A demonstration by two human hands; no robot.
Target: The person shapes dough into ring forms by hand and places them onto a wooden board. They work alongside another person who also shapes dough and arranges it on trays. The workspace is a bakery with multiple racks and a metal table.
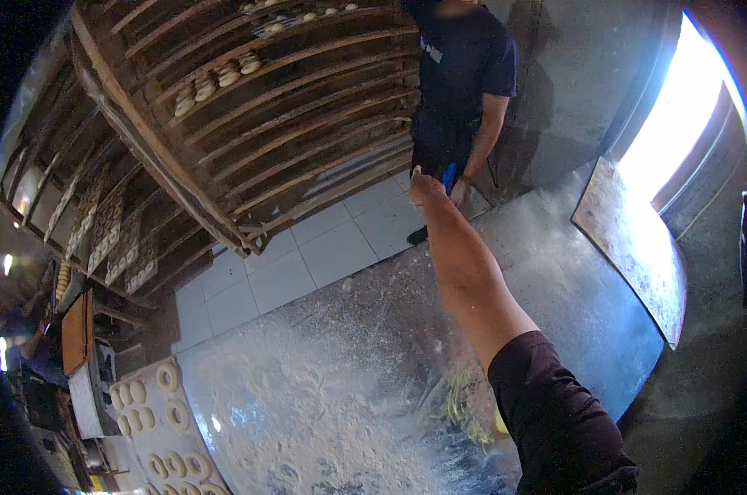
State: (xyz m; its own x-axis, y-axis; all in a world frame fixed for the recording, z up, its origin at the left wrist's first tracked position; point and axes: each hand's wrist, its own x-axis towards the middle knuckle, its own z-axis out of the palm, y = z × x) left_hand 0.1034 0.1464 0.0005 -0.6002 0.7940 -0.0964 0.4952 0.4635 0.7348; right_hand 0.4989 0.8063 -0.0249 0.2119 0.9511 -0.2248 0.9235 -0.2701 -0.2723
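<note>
Head view, R hand (429, 194): arm outstretched over table toward 1 co-worker (466, 62); fingers look curled, but w/ back of hand uppermost, can't tell if anything is gripped. Pale tip at far end: finger or sm. object, unclear.
L hand: out of frame.
Blue item (449, 176): just beside R hand, next to co-worker's lowered hand (461, 195); held or worn, can't tell.
Table (291, 371): flour spread thickest at L & centre, prob. so dough won't stick; yellow scraps (464, 410) lie near dark sleeve (547, 392).
Dough rings (170, 415): on board (155, 439), lower L, many w/ gaps, presumably to avoid joining.
Rack (161, 142): wooden, tiered; dough pieces (229, 74) in rows, likely to save space.
Curved sheet (629, 243): R end of table, perhaps a flour guard.
</note>
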